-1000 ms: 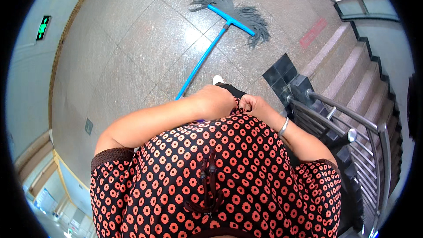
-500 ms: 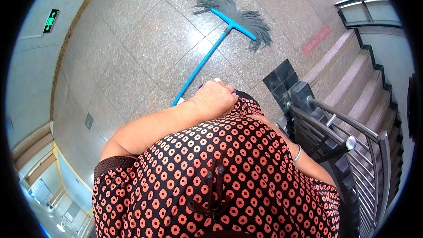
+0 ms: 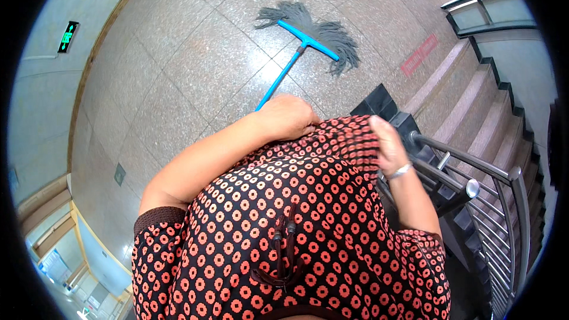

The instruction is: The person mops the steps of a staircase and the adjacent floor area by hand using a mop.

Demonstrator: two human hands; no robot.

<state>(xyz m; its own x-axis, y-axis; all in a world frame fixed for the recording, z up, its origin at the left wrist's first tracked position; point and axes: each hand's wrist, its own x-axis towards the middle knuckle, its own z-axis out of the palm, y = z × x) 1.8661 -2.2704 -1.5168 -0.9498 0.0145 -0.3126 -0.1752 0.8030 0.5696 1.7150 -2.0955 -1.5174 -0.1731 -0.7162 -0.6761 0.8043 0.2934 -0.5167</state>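
Stretched out at my waist is the hem of a black shirt [image 3: 344,142] with a coral flower print. My left hand [image 3: 289,117] is closed on the hem's left part, its fingertips tucked against the cloth. At the other end my right hand [image 3: 388,145], a band round its wrist, grips the hem's right edge, with its fingers partly behind the fabric. Beyond my left hand a mop [image 3: 308,42] lies on the floor, with grey strands and a blue crossbar and pole. My left hand and forearm hide the pole's near end.
Speckled floor tiles [image 3: 178,65] spread ahead and to the left. On the right, stone stairs [image 3: 456,104] run beside a metal railing [image 3: 468,166], whose near post stands close to my right arm. A lit green sign [image 3: 68,37] hangs on the left wall.
My right hand has come up from behind the shirt and now pulls the hem out to the right. The purple and white bits by my left hand no longer show.
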